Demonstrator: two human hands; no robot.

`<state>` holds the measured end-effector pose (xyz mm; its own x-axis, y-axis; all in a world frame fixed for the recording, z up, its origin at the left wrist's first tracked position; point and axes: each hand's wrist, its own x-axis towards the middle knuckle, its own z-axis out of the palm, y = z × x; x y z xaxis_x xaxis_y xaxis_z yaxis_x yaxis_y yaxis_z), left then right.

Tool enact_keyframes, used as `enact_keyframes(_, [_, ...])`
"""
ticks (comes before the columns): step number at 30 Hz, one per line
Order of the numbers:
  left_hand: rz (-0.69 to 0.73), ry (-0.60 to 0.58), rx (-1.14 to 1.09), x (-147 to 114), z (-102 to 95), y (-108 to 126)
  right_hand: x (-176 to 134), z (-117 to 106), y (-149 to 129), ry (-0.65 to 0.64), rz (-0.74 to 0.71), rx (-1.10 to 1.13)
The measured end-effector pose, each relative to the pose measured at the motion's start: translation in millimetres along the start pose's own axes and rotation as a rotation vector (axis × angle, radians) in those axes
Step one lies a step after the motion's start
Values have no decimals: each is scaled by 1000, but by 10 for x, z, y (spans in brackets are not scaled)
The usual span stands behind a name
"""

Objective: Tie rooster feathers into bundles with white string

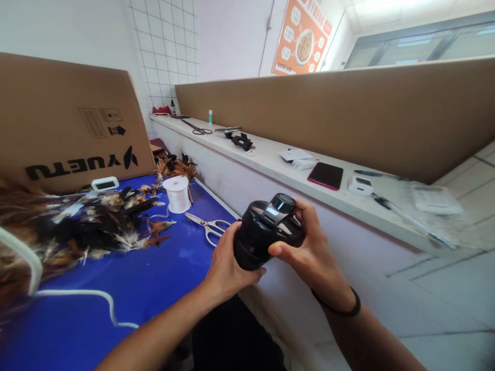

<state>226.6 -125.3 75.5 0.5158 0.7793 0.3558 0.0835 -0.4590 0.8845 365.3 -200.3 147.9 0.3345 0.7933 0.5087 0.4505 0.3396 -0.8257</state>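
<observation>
A black bottle (pixel 251 242) with a flip-top lid is held tilted between my two hands, over the table's right edge. My left hand (pixel 228 263) wraps round the bottle's body from the left. On the lid's right side, my right hand (pixel 309 247) grips with the thumb in front and the fingers behind, partly hidden. Just left of the bottle lie white-handled scissors (pixel 211 226) on the blue table (pixel 174 283). Beyond them stands a spool of white ribbon (pixel 177 195).
Brown and black feathers (pixel 104 221) cover the table's left part, near a white cable (pixel 77 292). A cardboard box (pixel 69 123) stands behind. Along the ledge (pixel 270 159) lie a phone (pixel 326 175), a white charger (pixel 360 185), black scissors (pixel 199 129) and a glue stick (pixel 210 117).
</observation>
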Motion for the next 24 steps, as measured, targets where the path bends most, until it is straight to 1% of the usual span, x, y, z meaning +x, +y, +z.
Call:
enact_keyframes(5, [34,2,-29,30,-12,-92,-42,-35,20,-37,15,-11])
enact_keyframes(9, [-3,-15,-54,43,-11,-99,-34,-37,58,-39,45,38])
enact_keyframes(14, [-29,15,-71,97,15,-33,34,33,154,86,73,18])
enact_keyframes(15, [-27,21,-78,113,21,-21,50,40,160,91,73,21])
enact_keyframes(18, [-6,49,-118,170,33,-7,93,28,158,38,43,70])
enact_keyframes(22, [27,106,-158,242,56,-50,114,9,189,-13,-10,109])
enact_keyframes(24, [48,107,-184,268,77,-79,106,41,242,-89,-22,107])
